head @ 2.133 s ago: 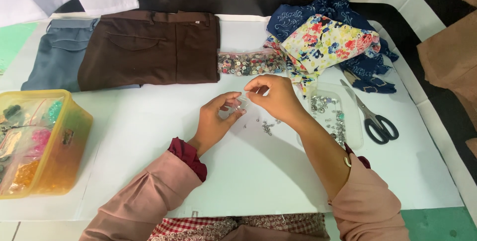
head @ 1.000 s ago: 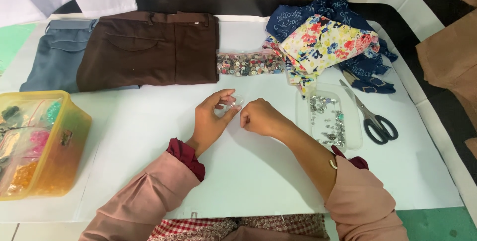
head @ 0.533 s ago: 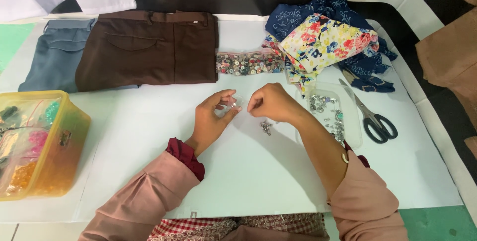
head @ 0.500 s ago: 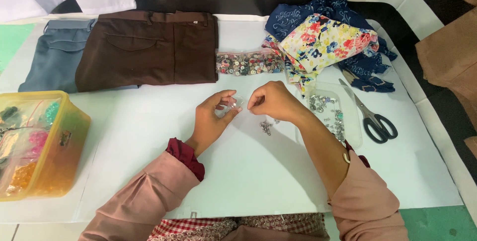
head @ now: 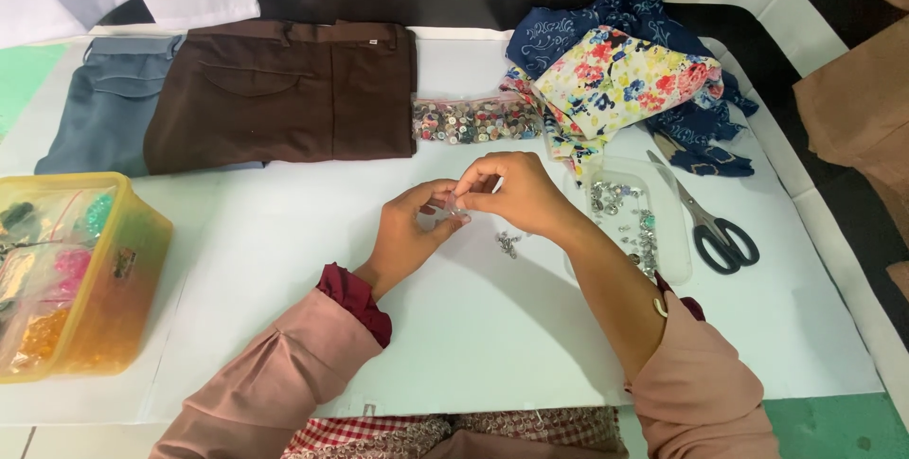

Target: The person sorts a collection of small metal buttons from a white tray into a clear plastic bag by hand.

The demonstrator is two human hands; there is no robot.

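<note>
Presently both hands meet mid-worktop: left hand (head: 409,232) and right hand (head: 511,192) pinch one small metal fastener (head: 454,210) together, apparently joining its halves. Loose fasteners (head: 508,243) lie just right; steady alignment seems required.

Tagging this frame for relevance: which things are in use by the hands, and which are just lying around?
In use:
left hand
right hand
small metal piece pinched between both hands
loose metal pieces just below the hands
clear tray of metal pieces

Lying about:
scissors
bag of buttons
brown trousers
floral cloth
yellow box
</note>
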